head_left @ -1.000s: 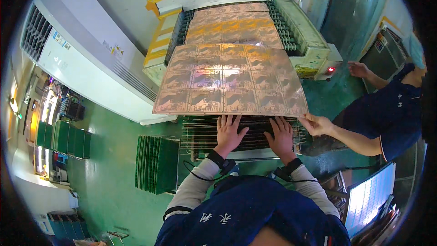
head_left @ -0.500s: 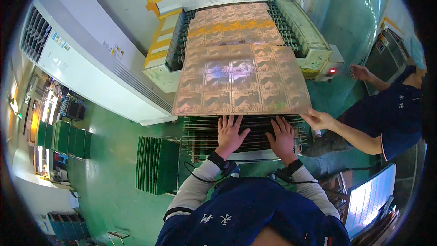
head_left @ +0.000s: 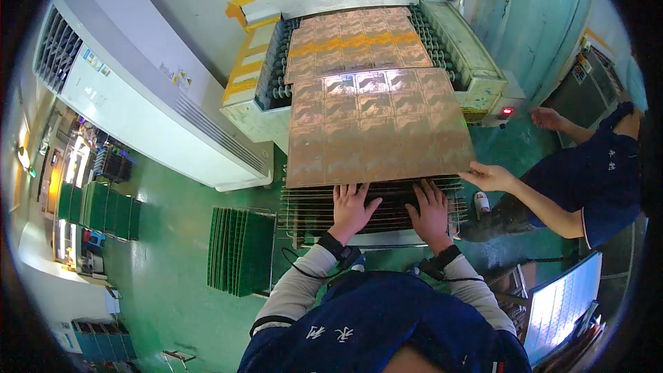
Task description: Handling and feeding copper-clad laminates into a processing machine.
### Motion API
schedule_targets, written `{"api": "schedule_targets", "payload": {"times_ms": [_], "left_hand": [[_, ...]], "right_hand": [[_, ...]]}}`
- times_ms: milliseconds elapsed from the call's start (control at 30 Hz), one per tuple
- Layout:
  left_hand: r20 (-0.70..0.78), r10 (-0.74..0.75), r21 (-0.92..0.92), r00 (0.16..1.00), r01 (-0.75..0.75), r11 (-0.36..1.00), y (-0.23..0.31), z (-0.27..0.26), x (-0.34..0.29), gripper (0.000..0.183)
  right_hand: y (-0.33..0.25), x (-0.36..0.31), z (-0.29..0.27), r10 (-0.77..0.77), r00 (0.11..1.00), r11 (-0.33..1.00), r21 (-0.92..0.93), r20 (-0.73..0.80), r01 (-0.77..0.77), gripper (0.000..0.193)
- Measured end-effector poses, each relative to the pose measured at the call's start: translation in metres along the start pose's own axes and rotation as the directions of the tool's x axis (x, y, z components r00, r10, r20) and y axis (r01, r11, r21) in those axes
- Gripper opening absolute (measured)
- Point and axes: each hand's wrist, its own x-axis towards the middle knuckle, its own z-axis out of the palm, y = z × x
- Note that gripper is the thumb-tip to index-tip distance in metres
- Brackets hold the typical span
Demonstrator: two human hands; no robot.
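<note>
My left hand (head_left: 354, 210) and my right hand (head_left: 429, 215) lie with fingers stretched out on a wire rack (head_left: 304, 217) that holds several thin panels edge-up. Neither hand grips anything; the left fingertips are close below the near edge of a copper-coloured panel (head_left: 373, 124), and whether they touch it I cannot tell. This panel, patterned with rectangular blocks, slopes from the roller conveyor over the rack. At its near right corner, a co-worker's hand (head_left: 487, 177) pinches it. Behind it, a second copper-coloured panel (head_left: 359, 48) lies on the rollers.
The conveyor (head_left: 476, 62) has raised sides and a control box with a red display (head_left: 507, 111). A co-worker (head_left: 580, 179) stands at the right. Green panels (head_left: 238, 252) stand in a rack at my left, beside a tall white air unit (head_left: 159, 103). A bluish sheet (head_left: 563, 300) leans at lower right.
The front copper-coloured panel has shifted toward me, its near left corner swinging right and down. The co-worker's hand still pinches its corner. My hands have hardly moved.
</note>
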Motion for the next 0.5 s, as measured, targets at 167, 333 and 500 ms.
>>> {"api": "schedule_targets", "payload": {"times_ms": [167, 333, 500], "left_hand": [[-0.026, 0.019, -0.013, 0.999, -0.020, 1.000, -0.0007, -0.0009, 0.0002, 0.066], [-0.051, 0.031, -0.021, 0.998, -0.032, 0.999, 0.0003, -0.0026, 0.0008, 0.067], [-0.085, 0.041, -0.055, 0.996, -0.046, 0.997, 0.0013, -0.0033, 0.0026, 0.066]], "right_hand": [[0.0011, -0.0010, 0.0019, -0.001, 1.000, 1.000, 0.002, -0.007, 0.002, 0.057], [0.0001, -0.0007, -0.0002, 0.001, 1.000, 1.000, 0.000, 0.004, -0.001, 0.057], [0.0009, -0.0021, 0.0016, 0.001, 1.000, 1.000, 0.010, -0.005, -0.001, 0.057]]}}
